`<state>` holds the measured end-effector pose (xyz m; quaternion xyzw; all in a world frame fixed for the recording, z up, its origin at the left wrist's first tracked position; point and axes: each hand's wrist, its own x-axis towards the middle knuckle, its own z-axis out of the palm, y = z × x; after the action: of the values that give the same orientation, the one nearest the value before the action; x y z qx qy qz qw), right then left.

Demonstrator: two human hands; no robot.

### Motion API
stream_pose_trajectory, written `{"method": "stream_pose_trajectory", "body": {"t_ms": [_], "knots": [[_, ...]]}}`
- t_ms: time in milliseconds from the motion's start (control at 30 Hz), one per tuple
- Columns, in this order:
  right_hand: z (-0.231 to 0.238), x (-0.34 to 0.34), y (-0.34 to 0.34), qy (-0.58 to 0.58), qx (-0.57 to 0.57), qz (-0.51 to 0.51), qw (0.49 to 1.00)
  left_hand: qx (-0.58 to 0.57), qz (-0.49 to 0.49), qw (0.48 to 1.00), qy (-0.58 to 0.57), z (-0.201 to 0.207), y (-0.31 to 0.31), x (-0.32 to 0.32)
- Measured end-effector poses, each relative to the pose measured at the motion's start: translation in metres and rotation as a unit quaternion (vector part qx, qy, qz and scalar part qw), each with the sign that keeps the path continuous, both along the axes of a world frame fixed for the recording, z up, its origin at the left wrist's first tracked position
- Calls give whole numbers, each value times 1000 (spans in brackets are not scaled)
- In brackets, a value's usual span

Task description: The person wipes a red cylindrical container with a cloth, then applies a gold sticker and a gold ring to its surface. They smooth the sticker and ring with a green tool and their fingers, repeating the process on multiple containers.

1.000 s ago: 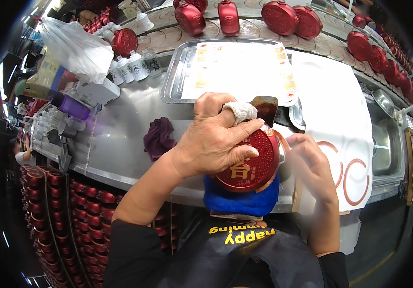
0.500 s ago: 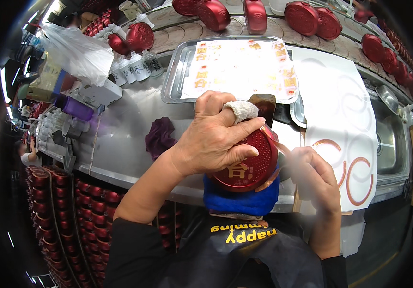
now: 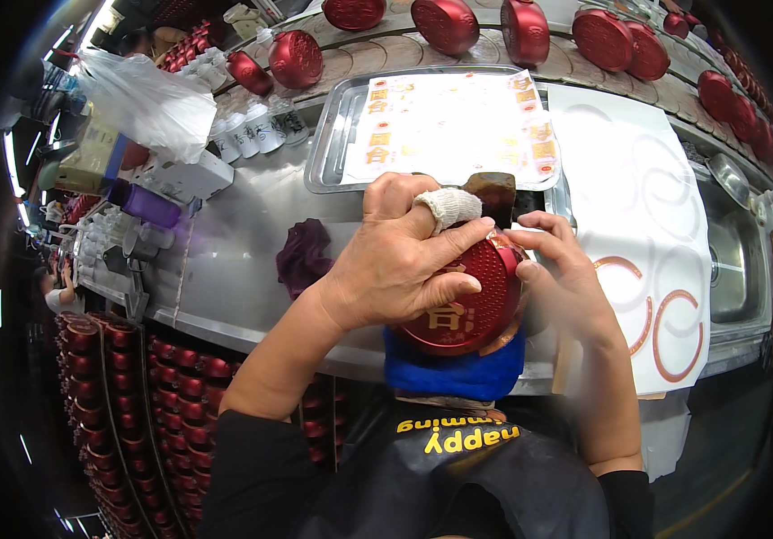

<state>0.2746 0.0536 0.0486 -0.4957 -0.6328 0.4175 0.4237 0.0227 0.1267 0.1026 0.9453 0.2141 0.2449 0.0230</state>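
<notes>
- Your left hand: clamped over the top of the round red tin, fingers wrapped across its lid; one finger wears a white gauze bandage.
- Your right hand: fingertips pressed against the tin's right rim, closed on its edge.
- Round red tin: metallic, domed, fine dotted embossing with gold characters on its face; held at the near edge of the counter, resting on a folded blue cloth against your body.
- Dark brown block: sits just behind your left fingers, touching the near rim of the tray.
- Steel tray: shallow, rectangular, rounded corners; a sheet of gold-and-red labels lies flat in it. Its near rim is just beyond your knuckles.
- Steel counter: smooth, brushed; bare stretch to your left, holding only a crumpled purple rag.
- White backing sheet: glossy, with red ring outlines; covers the counter to your right, touching your right wrist.
- Sink: steel basin beyond the sheet, at the right edge.
- More red tins: lined along the curved far ledge, well apart from your hands.
- Small white bottles: clustered left of the tray.
- Clear plastic bag: crinkled, far left.
- Stacked red tins: on racks below the counter's left front edge.
</notes>
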Motion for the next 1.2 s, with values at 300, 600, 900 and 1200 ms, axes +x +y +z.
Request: {"method": "stream_pose_trajectory", "body": {"t_ms": [300, 600, 900, 1200], "knots": [[9, 8, -17, 26, -43, -11, 999, -2, -7, 1000, -10, -3, 2, -1], [14, 9, -38, 223, -105, -2, 969, 9, -4, 1000, 7, -2, 1, -2], [8, 3, -52, 322, -228, -16, 919, 17, -11, 1000, -1, -3, 1, 0], [4, -5, -61, 270, -199, -13, 942, 17, -29, 999, 14, 1, 1, 6]]}}
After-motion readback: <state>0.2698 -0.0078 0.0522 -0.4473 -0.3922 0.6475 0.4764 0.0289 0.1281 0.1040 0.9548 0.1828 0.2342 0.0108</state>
